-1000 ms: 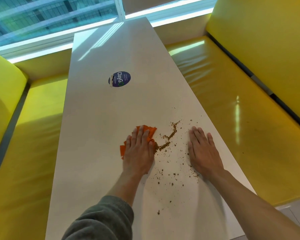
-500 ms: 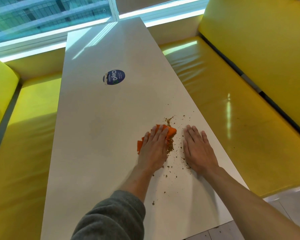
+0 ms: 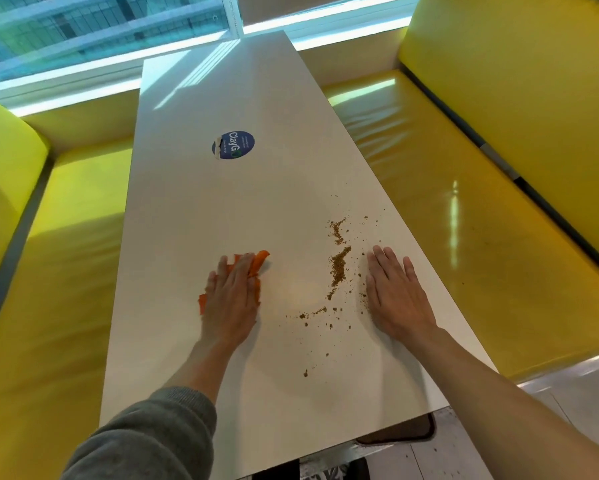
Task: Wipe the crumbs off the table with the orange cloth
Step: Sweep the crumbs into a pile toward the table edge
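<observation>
One crumpled orange cloth (image 3: 256,268) under flat left hand (image 3: 230,299), right hand (image 3: 393,296) flat, brown crumbs (image 3: 337,266) between.

table (image 3: 194,216): plain off-white top, paler streaks of light at the far end
sticker (image 3: 233,145): round, dark blue with white lettering, a green spot by the letters, torn white edge on one side
cloth (image 3: 258,265): bright orange, no pattern
crumbs (image 3: 338,265): brown, a speckled trail on the white top
bench seats (image 3: 464,216): glossy yellow, white glints of reflected light
seat backs (image 3: 519,74): matte yellow, with a dark seam line below
sleeve (image 3: 145,441): grey-green, plain knit
window frame (image 3: 235,12): white
</observation>
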Demonstrator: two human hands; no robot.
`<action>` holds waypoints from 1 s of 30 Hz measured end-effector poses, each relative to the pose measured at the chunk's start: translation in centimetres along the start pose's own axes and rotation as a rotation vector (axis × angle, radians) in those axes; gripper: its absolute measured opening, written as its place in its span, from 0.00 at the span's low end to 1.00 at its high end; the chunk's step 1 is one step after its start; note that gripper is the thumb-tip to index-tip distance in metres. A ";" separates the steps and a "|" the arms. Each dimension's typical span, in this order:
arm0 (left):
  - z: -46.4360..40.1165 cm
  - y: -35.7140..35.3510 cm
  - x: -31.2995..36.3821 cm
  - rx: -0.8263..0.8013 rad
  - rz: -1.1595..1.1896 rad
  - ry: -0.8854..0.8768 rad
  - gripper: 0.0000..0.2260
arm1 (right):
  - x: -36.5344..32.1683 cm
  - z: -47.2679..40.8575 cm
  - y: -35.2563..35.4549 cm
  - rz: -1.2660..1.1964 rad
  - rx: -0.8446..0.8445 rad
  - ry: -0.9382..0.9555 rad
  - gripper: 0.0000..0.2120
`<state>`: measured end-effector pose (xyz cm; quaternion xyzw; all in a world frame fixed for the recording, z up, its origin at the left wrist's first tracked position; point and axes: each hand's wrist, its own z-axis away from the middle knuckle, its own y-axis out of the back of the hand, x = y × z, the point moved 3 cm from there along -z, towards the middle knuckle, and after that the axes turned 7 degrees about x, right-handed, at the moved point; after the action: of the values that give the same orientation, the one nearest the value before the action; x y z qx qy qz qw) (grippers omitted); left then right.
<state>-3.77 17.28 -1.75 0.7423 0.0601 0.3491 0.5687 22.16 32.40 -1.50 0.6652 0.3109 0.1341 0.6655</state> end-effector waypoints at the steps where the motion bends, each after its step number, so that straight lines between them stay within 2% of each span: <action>1: 0.8 0.2 -1.3 0.018 -0.033 0.022 0.22 | 0.1 0.3 0.0 0.001 -0.001 0.000 0.26; 5: 3.5 0.7 -4.4 0.047 -0.146 0.068 0.23 | 0.4 1.3 -0.1 0.008 -0.005 0.010 0.27; 9: 5.2 0.4 -3.9 0.068 -0.175 0.127 0.24 | 0.5 2.0 -0.1 -0.008 0.012 0.004 0.27; 15: 6.8 -1.4 0.6 0.063 -0.187 0.143 0.26 | 0.8 2.9 -0.3 -0.025 0.013 -0.004 0.26; 30: 7.2 -7.0 12.1 -0.043 -0.160 -0.005 0.25 | 3.0 4.6 -0.9 -0.023 0.016 -0.008 0.26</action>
<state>11.64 19.84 -3.34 0.7237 0.1102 0.3018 0.6107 27.01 30.40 -3.47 0.6674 0.3172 0.1213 0.6628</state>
